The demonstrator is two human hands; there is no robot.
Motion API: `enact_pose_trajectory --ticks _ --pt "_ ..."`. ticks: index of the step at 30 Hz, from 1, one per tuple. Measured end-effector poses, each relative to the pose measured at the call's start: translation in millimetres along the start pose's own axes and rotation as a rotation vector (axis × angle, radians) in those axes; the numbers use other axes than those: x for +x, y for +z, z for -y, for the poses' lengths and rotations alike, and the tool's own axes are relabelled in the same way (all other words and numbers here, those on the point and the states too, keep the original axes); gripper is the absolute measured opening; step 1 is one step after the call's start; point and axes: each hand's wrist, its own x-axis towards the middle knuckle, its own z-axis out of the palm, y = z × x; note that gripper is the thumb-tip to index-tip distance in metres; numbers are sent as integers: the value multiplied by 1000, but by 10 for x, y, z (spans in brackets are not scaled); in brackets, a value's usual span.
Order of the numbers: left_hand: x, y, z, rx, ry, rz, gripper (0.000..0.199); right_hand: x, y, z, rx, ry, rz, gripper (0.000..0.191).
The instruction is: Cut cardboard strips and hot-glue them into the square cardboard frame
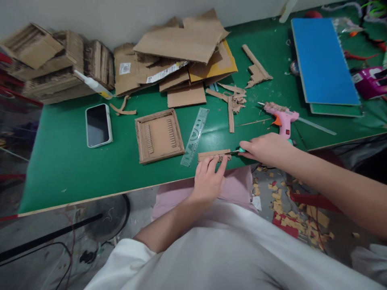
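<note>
Near the front edge of the green table lies a narrow cardboard strip [213, 153]. My left hand [210, 177] presses it down with fingertips spread along its near side; the fingers are stretched, and the thumb is hard to make out. In my right hand [266, 149] is a craft knife [242, 150] with a teal handle, gripped in closed fingers. Its thin blade points left and meets the right end of the strip. To the left of the strip are a clear ruler [195, 137], lying aslant, and a shallow square cardboard tray [160, 137] with ridged strips inside.
A pink glue gun [282, 117] lies beyond my right hand. Cardboard scraps [231, 108] and stacked cardboard sheets [181, 44] are at the back. A phone [98, 125], glue bottle [96, 86] and cardboard boxes [57, 60] are left, a blue notebook [326, 60] right.
</note>
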Motion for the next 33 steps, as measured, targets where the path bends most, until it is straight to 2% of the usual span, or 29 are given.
enact_pose_trajectory --ticks 13,33 --pt "10 -4 4 14 2 -3 47 9 -34 12 -15 -10 30 32" --pt "11 10 -3 -11 -10 -7 47 -40 49 -37 23 -7 -20 38"
